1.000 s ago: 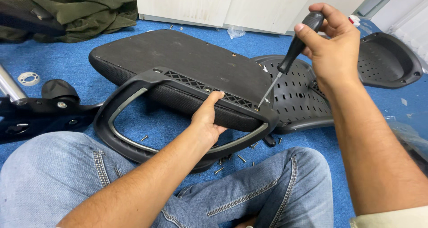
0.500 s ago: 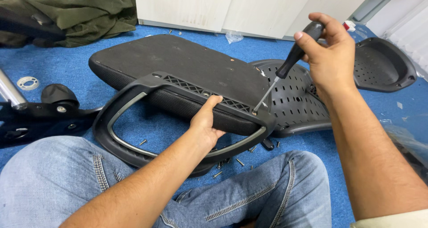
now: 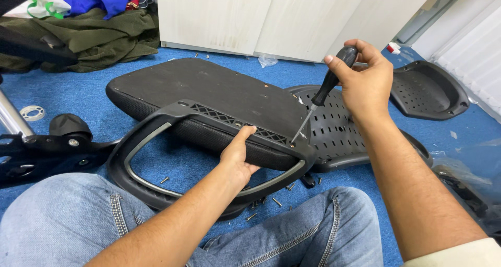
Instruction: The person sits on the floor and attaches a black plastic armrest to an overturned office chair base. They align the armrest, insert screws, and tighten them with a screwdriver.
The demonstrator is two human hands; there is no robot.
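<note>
Two denim-clad knees (image 3: 292,230) frame the near edge, with several loose screws (image 3: 263,200) scattered on the blue carpet (image 3: 188,165) between them. One left hand (image 3: 237,157) curls around the front edge of the black seat pad (image 3: 209,97), fingers over its armrest loop (image 3: 151,157). One right hand (image 3: 365,81) is closed around a black-handled screwdriver (image 3: 323,92), its tip at the loop's bracket. Two perforated black shells lie beyond: one (image 3: 334,126) under the seat, another (image 3: 425,89) farther right.
</note>
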